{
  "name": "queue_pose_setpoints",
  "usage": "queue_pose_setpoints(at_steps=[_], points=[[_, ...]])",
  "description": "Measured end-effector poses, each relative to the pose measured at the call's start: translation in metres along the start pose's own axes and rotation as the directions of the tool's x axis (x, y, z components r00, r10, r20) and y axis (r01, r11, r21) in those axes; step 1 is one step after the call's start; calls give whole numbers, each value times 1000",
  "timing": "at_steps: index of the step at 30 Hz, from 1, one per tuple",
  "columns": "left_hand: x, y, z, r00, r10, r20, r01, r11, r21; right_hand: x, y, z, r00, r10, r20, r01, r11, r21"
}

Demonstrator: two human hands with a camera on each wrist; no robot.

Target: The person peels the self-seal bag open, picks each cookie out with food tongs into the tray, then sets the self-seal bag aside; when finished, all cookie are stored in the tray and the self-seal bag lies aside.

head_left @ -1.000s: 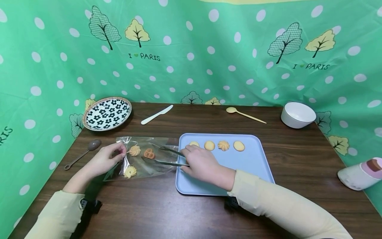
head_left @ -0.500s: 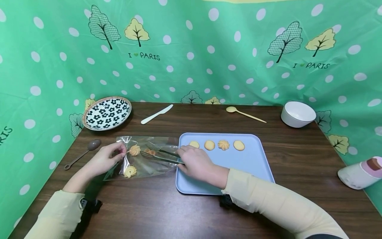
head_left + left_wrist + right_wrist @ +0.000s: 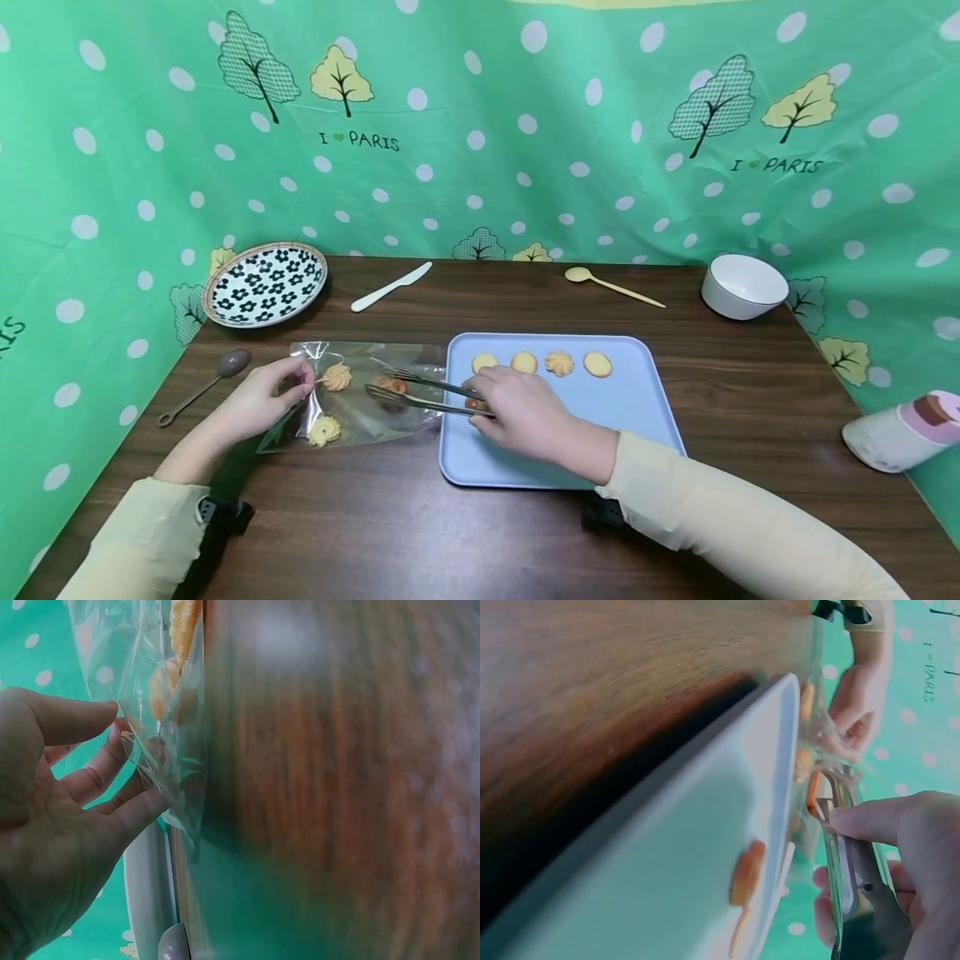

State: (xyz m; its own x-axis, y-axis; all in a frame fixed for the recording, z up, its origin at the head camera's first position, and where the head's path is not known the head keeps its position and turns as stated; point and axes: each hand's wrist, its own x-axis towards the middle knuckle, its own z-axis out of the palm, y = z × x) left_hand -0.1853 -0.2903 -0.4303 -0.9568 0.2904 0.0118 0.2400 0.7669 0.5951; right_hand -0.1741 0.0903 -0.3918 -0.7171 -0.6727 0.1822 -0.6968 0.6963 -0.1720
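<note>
My left hand pinches the edge of a clear plastic bag between thumb and fingertips. Inside the bag lie a swirl cookie and a ring-shaped piped cookie. My right hand grips metal tongs, whose tips reach over the bag from the right. A brown pretzel-shaped cookie shows between the tong tips. On the blue tray, another brown cookie lies close to my right hand. A row of several pale cookies runs along the tray's far side.
At the back are a flower-patterned plate, a white knife, a yellow spoon and a white bowl. A dark spoon lies left of my left hand. A pink-topped white bottle is at the right edge.
The tongs first moved a little left over the pretzel-shaped cookie, then back right. That cookie now sits slightly further right, and the brown cookie on the tray shows. My left hand stays put.
</note>
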Motion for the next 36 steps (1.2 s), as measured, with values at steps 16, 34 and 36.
queue_pose_setpoints(at_steps=[16, 34, 36], points=[[1, -2, -1, 1000, 10, 6, -10, 1000, -4, -83, 41, -36, 990, 92, -105, -90, 996, 28], [0, -3, 0, 1000, 24, -15, -24, 1000, 12, -147, 74, -29, 962, 249, -114, -251, 968, -2], [1, -3, 0, 1000, 25, -16, -25, 1000, 10, -146, 75, -29, 961, 254, -107, -257, 967, -7]])
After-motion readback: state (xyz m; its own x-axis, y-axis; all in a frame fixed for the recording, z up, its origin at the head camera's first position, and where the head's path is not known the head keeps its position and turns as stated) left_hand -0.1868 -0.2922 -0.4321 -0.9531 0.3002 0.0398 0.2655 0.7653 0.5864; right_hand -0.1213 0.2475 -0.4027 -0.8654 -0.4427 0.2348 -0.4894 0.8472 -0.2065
